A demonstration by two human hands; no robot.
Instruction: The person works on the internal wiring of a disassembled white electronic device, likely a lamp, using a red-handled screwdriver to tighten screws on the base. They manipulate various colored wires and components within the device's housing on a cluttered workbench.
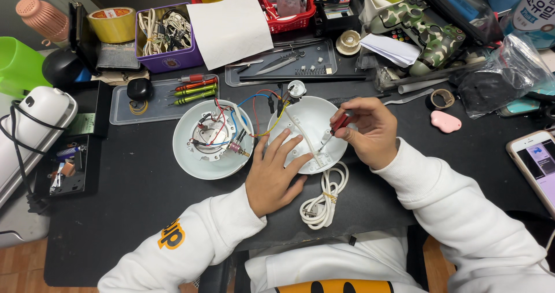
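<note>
Two white round shell halves of a small appliance lie open on a black table. The left half [199, 157] shows a metal part and red, blue and yellow wires running across to the right half [309, 117]. My left hand [274, 174] rests flat on the right half's near edge, fingers spread. My right hand [370, 131] grips a red-handled screwdriver [337, 125], its tip down inside the right half. A coiled white power cord [325, 203] lies just below that half.
A clear tray with small screwdrivers [193, 89] lies at the back left, a purple box of cables [167, 36] behind it. A second tray with tweezers [280, 65], a red basket [289, 15], a phone [535, 163] at the right edge.
</note>
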